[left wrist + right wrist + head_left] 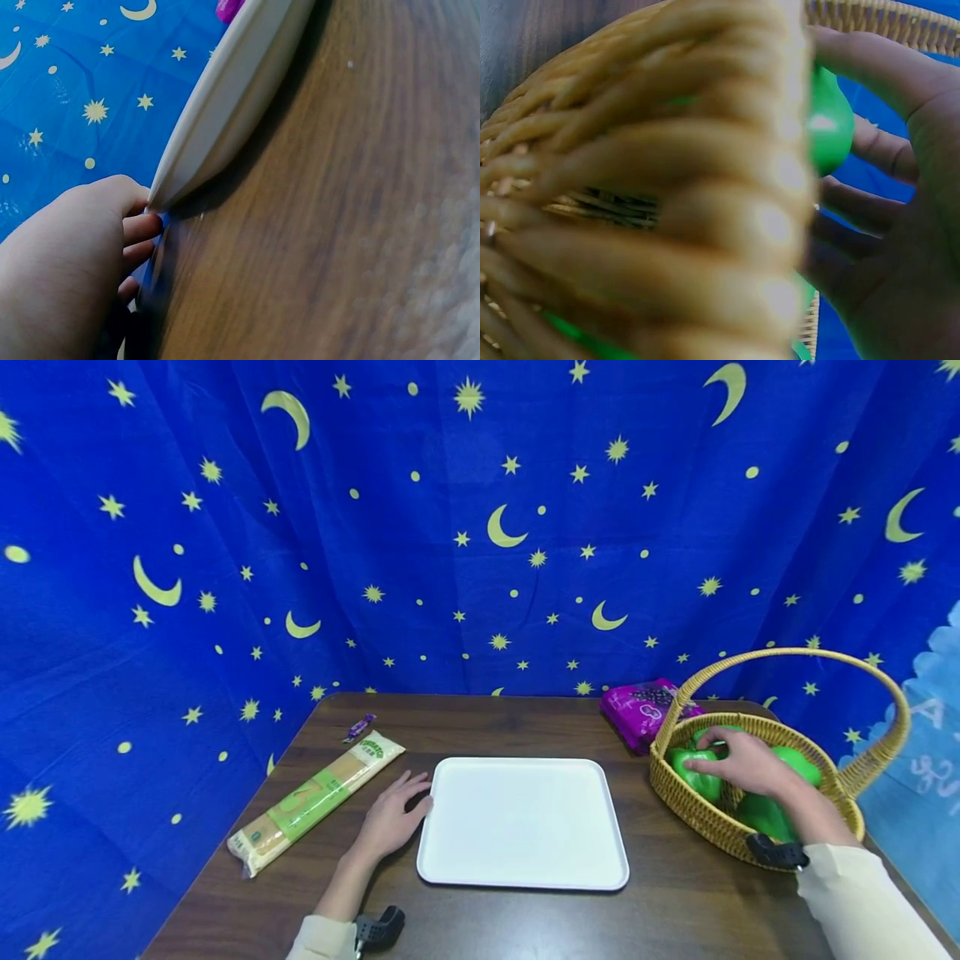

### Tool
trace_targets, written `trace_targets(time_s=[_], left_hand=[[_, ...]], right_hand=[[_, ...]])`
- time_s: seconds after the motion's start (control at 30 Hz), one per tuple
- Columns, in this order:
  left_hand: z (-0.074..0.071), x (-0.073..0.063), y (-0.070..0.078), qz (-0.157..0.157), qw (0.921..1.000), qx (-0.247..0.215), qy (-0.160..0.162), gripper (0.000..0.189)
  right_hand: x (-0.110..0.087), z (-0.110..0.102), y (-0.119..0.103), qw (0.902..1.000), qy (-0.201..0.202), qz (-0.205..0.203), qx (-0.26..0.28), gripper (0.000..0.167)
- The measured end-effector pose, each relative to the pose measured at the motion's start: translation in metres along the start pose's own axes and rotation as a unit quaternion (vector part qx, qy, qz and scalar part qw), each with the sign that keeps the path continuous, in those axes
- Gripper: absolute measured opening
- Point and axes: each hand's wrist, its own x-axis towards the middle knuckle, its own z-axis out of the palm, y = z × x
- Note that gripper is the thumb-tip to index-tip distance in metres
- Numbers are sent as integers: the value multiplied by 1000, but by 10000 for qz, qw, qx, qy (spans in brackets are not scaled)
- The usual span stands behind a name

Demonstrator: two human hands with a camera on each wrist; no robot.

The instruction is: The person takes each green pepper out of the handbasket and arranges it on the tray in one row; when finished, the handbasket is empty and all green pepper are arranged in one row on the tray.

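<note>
A white tray (pixel 522 822) lies flat in the middle of the table. Beside its left edge rests my left hand (pixel 393 817), fingers relaxed and the thumb at the rim; in the left wrist view the left hand (pixel 79 247) meets the tray's (pixel 232 105) corner. On the right stands a wicker basket (pixel 701 822) with a tall handle, holding several green vegetables. My right hand (pixel 750 764) reaches inside and grips a shiny green bell pepper (pixel 697 777) between thumb and fingers. Basket weave hides part of that pepper (pixel 831 127) in the right wrist view.
A long pack of noodles (pixel 315 802) lies slantwise at the left, with a small purple wrapped candy (pixel 360 727) behind it. Behind the basket sits a purple package (pixel 641 710). A blue curtain with moons and stars (pixel 450 568) hangs behind the wooden table (pixel 517 922).
</note>
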Motion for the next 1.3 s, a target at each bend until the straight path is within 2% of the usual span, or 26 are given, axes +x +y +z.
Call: trace_targets(time_s=[0.27, 0.53, 0.63, 0.87, 1.03, 1.3], left_hand=[[1, 0, -2, 49, 10000, -55, 0, 36], [1, -1, -2, 73, 10000, -61, 1, 35], [0, 0, -2, 62, 9999, -80, 0, 36], [1, 0, -4, 44, 10000, -32, -43, 37], [1, -1, -4, 65, 10000, -24, -33, 37], [0, 0, -3, 70, 10000, -33, -41, 37]], right_hand=[[-3, -1, -1, 9983, -308, -12, 503, 46], [-3, -2, 0, 9962, -498, -137, 708, 71], [-2, -6, 0, 9954, -605, -123, 726, 74], [0, -13, -1, 9956, -813, -317, 338, 71], [1, -15, -3, 9935, -1004, -440, 314, 71], [1, -14, 0, 9925, -950, -649, 400, 71]])
